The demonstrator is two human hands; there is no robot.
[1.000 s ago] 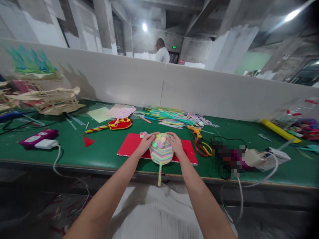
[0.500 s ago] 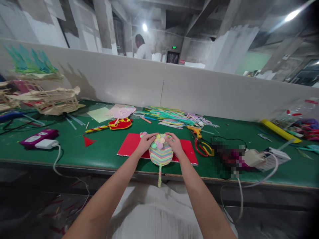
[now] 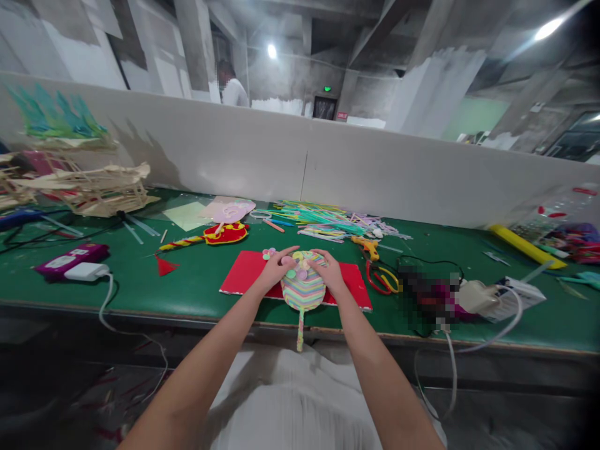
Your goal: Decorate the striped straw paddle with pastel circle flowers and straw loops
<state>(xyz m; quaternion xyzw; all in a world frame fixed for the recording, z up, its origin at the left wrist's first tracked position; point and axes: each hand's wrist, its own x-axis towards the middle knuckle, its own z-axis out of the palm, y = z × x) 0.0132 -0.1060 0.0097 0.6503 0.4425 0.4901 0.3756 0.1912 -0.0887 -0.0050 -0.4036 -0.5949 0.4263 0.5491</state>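
Note:
A round hand fan (image 3: 304, 297) with wavy pastel stripes lies on a red board (image 3: 246, 270), its thin handle pointing toward me over the table edge. Small pastel flowers (image 3: 300, 274) decorate its upper part. My left hand (image 3: 277, 269) grips the fan's upper left side, with fingertips by the flowers. On the upper right side my right hand (image 3: 329, 270) holds the rim, fingers bent over the striped face. Just left of my left hand, a small flower cluster (image 3: 269, 253) rests at the board's back edge. The fingertips' exact contact is too small to tell.
Pliers (image 3: 382, 278) and a yellow glue gun (image 3: 366, 245) lie right of the board. Behind are many pastel strips (image 3: 323, 219). A red-and-yellow fan (image 3: 225, 234) and a purple power strip (image 3: 75, 261) are at left. A white partition (image 3: 234, 156) stands behind the table.
My right fingers have shifted slightly left and down on the fan's face, and my left fingers have moved a little. A person beyond the partition has moved left.

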